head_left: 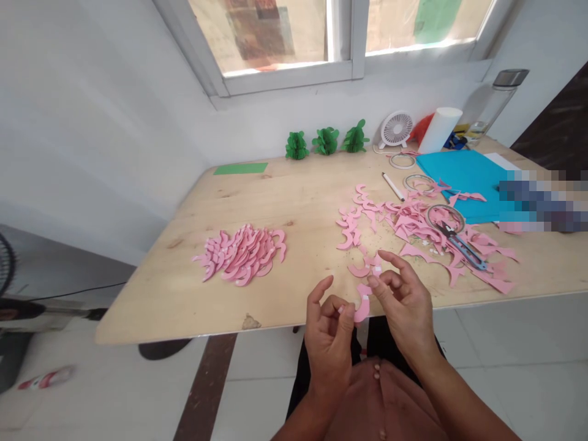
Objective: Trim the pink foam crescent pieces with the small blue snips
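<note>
My left hand (329, 331) pinches the lower end of a curved pink foam piece (362, 301) between thumb and fingers, held just in front of the table's near edge. My right hand (404, 297) pinches its upper end, other fingers spread. A neat pile of pink curved pieces (243, 252) lies to the left on the wooden table (294, 202). Loose pink pieces and offcuts (404, 220) are scattered to the right, close to my right hand.
Scissors (459, 244) and tape rings (443, 214) lie among the offcuts. A blue sheet (463, 174), a pen (393, 185), a small white fan (395, 130), a white roll (440, 130), a bottle (498, 101), three green paper trees (326, 141) and a green sheet (241, 168) stand further back.
</note>
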Demonstrator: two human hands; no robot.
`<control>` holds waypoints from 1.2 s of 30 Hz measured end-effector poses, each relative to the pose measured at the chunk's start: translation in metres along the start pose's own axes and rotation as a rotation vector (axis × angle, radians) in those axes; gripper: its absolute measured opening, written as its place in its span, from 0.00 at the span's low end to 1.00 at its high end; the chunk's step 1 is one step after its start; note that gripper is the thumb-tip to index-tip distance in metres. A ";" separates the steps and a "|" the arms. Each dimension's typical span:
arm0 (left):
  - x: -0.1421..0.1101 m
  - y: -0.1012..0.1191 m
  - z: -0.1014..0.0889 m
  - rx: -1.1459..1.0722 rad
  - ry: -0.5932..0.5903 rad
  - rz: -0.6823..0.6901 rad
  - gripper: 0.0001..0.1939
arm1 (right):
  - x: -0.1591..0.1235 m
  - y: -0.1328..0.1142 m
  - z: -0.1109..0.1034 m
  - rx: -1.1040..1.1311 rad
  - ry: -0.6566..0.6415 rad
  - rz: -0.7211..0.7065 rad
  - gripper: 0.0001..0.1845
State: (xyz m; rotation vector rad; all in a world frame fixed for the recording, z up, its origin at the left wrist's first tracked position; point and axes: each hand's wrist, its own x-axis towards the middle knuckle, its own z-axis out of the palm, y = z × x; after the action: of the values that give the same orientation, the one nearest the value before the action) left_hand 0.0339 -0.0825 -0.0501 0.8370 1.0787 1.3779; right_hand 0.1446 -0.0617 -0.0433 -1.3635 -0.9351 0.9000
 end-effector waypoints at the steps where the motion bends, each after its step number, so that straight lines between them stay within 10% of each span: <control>1: 0.000 0.000 0.000 -0.001 0.009 0.006 0.23 | 0.000 0.000 -0.001 0.010 -0.025 0.014 0.24; 36: 0.002 0.003 -0.001 -0.022 0.061 0.034 0.24 | -0.004 -0.005 0.002 0.072 -0.058 0.008 0.21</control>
State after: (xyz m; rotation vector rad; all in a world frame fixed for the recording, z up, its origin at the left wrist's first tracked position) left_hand 0.0321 -0.0805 -0.0480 0.8051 1.0981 1.4492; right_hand 0.1416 -0.0647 -0.0385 -1.2867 -0.9335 0.9750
